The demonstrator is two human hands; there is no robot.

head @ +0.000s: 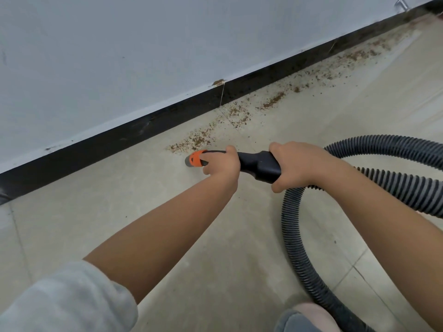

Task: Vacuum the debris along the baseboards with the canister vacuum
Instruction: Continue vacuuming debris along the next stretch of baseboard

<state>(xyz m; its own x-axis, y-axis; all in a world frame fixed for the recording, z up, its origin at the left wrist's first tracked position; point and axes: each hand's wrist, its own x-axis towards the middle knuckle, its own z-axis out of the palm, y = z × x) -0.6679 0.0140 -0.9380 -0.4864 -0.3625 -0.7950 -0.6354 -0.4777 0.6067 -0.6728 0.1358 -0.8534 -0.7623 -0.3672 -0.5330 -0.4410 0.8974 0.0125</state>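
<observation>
From the head view, your left hand grips the vacuum nozzle just behind its orange tip, which sits low over the floor beside the brown debris along the black baseboard. Your right hand clasps the black handle, the ribbed hose looping behind.

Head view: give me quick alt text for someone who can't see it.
Both hands grip a black vacuum nozzle, left hand near its orange tip, right hand where the ribbed hose joins. The tip sits beside brown debris trailing along a black baseboard.
</observation>
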